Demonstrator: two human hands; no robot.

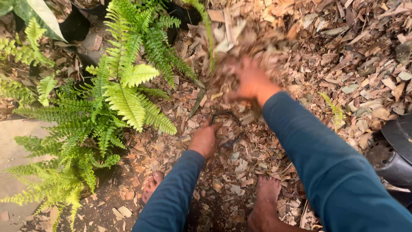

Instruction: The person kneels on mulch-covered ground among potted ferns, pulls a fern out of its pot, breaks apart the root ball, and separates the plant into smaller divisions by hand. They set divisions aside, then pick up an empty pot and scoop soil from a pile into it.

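A view looking down at a person crouching barefoot on ground covered in dry leaves and wood chips point(343, 56). The left hand point(205, 138), in a dark blue sleeve, has its fingers clamped around the handle of a small curved metal sickle point(227, 120) that lies against the litter between the two hands. The right hand point(251, 81) is blurred, reaching into a heap of dry leaves point(240, 47) just above the sickle; whether its fingers are apart or together cannot be told. Green ferns point(124, 99) in black pots point(77, 25) stand to the left. A black plastic pot point(395, 150) lies at the right edge. Both bare feet point(264, 202) rest near the bottom.
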